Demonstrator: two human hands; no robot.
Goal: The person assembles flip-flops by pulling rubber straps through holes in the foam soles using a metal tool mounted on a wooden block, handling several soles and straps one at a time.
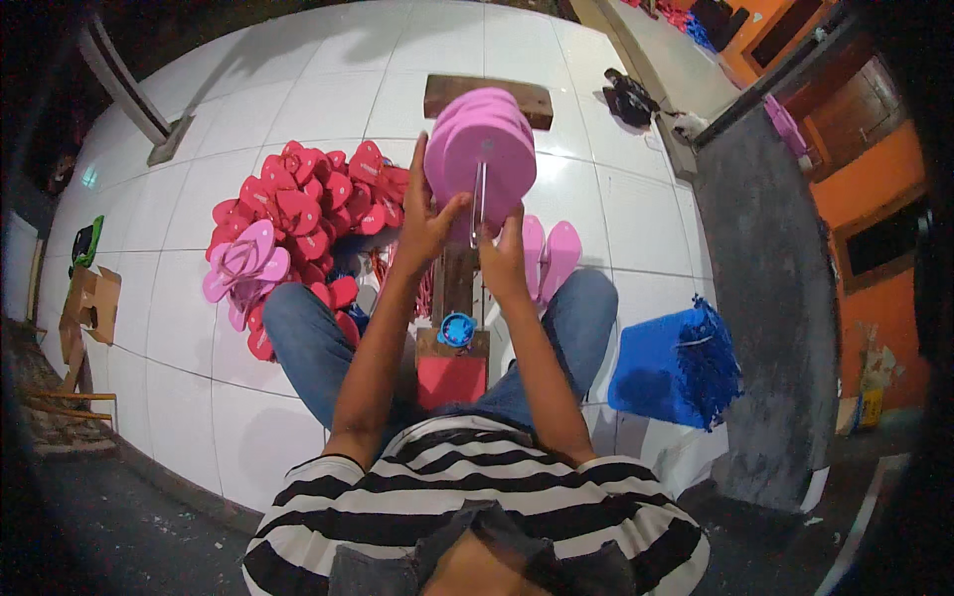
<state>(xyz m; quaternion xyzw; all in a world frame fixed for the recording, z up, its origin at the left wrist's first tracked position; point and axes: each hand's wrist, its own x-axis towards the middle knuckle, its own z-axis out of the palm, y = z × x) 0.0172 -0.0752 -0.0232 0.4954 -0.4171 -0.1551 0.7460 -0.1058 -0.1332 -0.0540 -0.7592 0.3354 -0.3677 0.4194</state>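
Note:
A stack of pink flip-flop soles (pixel 489 149) is held up in front of me, toe end away. My left hand (pixel 427 223) wraps round its left side, thumb across the near part. At the near right of the stack, my right hand (pixel 504 260) closes on a thin shiny metal tool (pixel 479 204), which lies along the top sole and points away toward its toe hole. Past my right hand, two more pink soles (pixel 561 256) lie side by side on the floor. Below the hands, a small blue round container (pixel 457 329) sits on the wooden bench (pixel 455 288).
A heap of red flip-flops (pixel 308 209) spreads at the left, with pink flip-flops (pixel 246 263) at its edge. To my right lie blue sheet material (pixel 651 363) and blue straps (pixel 711 358). A wooden block (pixel 537 104) is beyond the stack; a cardboard box (pixel 99 303) is far left.

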